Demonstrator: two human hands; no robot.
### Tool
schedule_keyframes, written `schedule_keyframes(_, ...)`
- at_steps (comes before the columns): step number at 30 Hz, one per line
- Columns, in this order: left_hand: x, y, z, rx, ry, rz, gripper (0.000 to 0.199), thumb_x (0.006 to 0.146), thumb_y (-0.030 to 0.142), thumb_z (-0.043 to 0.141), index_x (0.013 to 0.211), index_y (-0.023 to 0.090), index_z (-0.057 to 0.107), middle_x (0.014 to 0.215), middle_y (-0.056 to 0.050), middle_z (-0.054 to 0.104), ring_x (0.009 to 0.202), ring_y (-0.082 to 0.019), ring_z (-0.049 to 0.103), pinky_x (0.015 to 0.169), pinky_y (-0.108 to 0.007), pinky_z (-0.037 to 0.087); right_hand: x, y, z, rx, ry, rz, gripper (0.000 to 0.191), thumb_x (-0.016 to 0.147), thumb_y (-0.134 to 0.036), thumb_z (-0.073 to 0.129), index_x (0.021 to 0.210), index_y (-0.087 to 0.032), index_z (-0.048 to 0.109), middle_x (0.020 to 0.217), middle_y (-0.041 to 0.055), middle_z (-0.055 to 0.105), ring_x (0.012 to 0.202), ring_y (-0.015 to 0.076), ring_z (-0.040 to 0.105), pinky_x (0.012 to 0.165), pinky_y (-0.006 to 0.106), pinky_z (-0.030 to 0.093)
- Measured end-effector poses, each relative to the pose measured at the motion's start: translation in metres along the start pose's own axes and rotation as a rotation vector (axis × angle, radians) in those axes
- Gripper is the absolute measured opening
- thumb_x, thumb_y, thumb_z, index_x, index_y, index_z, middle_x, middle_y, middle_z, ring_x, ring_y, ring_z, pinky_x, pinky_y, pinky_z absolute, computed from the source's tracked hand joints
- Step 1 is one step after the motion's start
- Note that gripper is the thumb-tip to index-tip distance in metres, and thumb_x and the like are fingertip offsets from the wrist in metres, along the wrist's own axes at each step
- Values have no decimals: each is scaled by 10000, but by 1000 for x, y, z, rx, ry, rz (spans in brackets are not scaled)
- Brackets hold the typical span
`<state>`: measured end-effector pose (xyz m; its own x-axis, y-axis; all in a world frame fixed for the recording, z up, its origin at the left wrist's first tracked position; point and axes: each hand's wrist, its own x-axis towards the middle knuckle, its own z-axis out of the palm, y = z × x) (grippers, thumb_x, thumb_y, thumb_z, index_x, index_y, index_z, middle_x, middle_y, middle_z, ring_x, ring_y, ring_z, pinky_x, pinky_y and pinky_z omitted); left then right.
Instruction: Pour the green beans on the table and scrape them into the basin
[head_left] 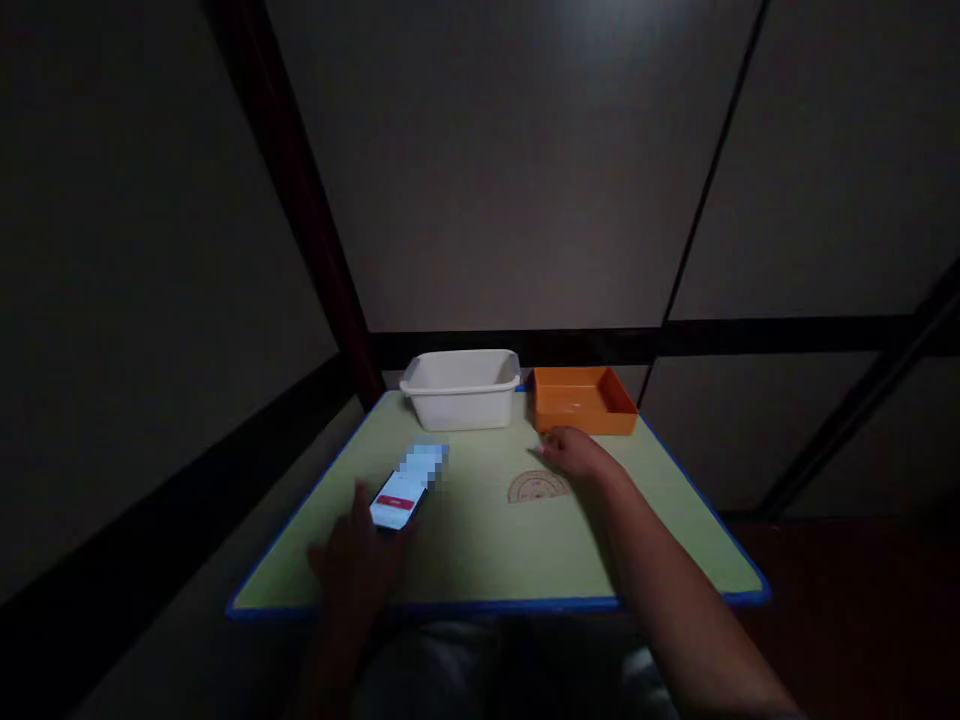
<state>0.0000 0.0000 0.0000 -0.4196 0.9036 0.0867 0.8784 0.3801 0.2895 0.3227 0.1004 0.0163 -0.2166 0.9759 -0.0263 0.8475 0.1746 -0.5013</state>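
My left hand [358, 555] is at the near left of the table, dark and slightly blurred, with its fingers apart. It is right by the lower end of a smartphone [397, 500] with a lit screen; whether it touches the phone I cannot tell. My right hand [574, 452] reaches over the table in front of the orange tray [585, 423], fingers closed together. A small, thin, pointed tip [532, 451] sticks out at the fingertips, too small to name. Just below that hand, a reddish half-round protractor marking [538, 487] shows on the tabletop.
A white plastic basin [465, 410] stands at the back of the pale green table [480, 560], left of the orange tray. Blue edging [525, 606] runs round the tabletop. Behind it rises a grey panelled wall [517, 200]. The room is dim.
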Motion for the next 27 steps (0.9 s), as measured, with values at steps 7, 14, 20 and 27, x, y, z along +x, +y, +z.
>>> schedule_keyframes(7,10,-13,-6,-14,49,-52,910,792,604,381,1498,126,62,1295,-249,544,1241,-398,508,1056,-666,244,-4,-3,3,-33,-179,-110,728,582,-471,837,1192,-168,582,1189,130,558,1110,274,511,885,300,415)
schedule_keyframes(14,24,-19,-8,-44,99,-104,931,787,636,371,1500,132,49,1269,-272,547,1237,-418,508,1019,-697,260,-10,-19,3,-64,-213,-72,596,569,-305,850,1099,-208,594,1159,101,521,1128,270,489,884,299,414)
schedule_keyframes(20,26,-17,-4,-52,168,-122,912,801,645,343,1502,144,44,1238,-283,545,1243,-460,484,952,-712,309,-9,-19,3,-55,-236,-66,643,547,-326,875,1112,-224,587,1158,94,511,1135,271,483,891,305,413)
schedule_keyframes(27,19,-11,0,-50,312,-47,878,813,625,345,1506,173,53,1435,-278,389,1411,-449,260,1042,-719,217,-5,-22,3,-137,-224,-63,587,574,-316,850,1095,-216,599,1173,111,545,1120,275,522,855,296,430)
